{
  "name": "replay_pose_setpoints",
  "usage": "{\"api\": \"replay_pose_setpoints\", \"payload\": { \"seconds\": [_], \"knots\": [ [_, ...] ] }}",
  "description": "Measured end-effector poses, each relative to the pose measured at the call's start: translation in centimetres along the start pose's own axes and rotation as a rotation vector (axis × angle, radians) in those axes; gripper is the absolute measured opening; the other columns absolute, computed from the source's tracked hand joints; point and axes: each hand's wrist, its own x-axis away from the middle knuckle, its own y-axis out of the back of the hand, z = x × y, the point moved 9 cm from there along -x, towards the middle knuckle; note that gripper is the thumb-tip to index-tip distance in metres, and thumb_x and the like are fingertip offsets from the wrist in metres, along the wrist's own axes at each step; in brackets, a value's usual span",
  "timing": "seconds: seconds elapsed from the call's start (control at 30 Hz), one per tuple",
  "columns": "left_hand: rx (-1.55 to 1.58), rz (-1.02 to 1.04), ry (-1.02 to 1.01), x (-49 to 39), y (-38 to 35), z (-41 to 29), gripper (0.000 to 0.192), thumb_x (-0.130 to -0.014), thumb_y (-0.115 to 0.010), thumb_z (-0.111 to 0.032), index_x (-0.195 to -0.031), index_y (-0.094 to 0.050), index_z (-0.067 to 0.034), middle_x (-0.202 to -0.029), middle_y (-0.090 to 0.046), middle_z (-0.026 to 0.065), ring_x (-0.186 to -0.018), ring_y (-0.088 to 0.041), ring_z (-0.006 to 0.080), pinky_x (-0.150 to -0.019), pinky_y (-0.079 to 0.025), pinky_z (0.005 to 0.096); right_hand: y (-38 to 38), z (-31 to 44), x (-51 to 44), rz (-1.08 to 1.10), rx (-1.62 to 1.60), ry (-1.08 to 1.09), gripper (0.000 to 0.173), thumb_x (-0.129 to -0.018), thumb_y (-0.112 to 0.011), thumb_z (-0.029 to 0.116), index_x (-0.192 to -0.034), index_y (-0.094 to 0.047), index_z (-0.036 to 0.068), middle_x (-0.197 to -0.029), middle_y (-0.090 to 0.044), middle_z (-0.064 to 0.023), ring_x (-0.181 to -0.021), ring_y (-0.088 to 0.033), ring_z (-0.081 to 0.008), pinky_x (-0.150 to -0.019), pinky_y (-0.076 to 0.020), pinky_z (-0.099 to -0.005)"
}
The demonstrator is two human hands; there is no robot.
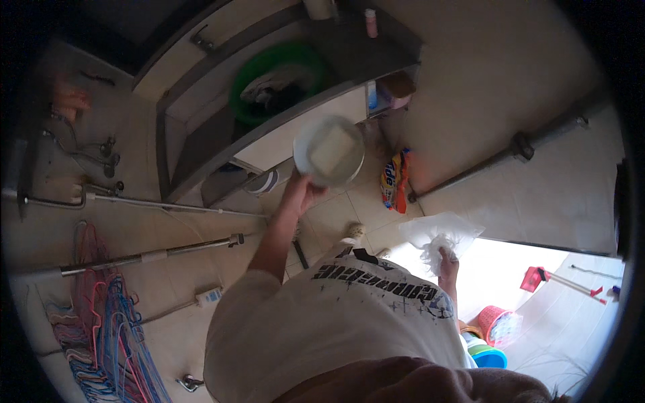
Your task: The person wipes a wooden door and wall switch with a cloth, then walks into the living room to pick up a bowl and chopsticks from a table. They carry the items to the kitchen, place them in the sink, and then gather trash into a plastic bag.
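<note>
My left hand (304,194) grips the near rim of a round pale bowl (352,169). A pale, roughly rectangular block (332,148) lies inside the bowl; blur hides what it is. The bowl is held out in front of the white panel (297,133) of a stone-topped washing counter. On the other side, my right hand (446,262) is closed around the bunched part of a thin translucent plastic bag (443,229). The bag's wider part spreads out past the fingers, and its contents cannot be made out.
A green basin (242,98) with cloth in it sits in the counter's trough. A Tide detergent bag (394,181) rests on the tiled floor by a pipe (468,163). Hangers (113,322) hang at left. Right of me are a red basket (491,322) and a dustpan (535,279).
</note>
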Motion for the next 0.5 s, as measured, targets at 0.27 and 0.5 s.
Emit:
{"api": "replay_pose_setpoints", "payload": {
  "seconds": [0.27, 0.5],
  "knots": [
    [-0.117, 0.245, -0.102, -18.0, -12.1, -11.1, 0.044, -0.086, -0.048, -0.006, -0.126, -0.035, 0.001, -0.113, -0.05, 0.0211, -0.099, -0.057, 0.0298, -0.077, -0.058, 0.0384, 5.3, -1.8, 6.9, -0.352, -0.08, -0.051, 0.034, -0.085, -0.062, 0.016, -0.109, -0.059, -0.008, -0.101, -0.063, -0.012, -0.088, -0.059, -0.0183, -0.076, -0.0461, -0.0288],
    [-0.007, 0.179, 0.012, -29.9, -12.4, -9.4, 0.036, -0.089, -0.054, -0.02, -0.116, -0.047, 0.003, -0.104, -0.057, 0.0177, -0.089, -0.06, 0.0297, -0.069, -0.057, 0.0379, 6.7, -3.6, 14.7, -0.647, -0.057, -0.186, 0.04, -0.083, -0.063, 0.022, -0.108, -0.058, -0.01, -0.101, -0.062, -0.013, -0.088, -0.057, -0.0184, -0.076, -0.045, -0.0301]
  ]
}}
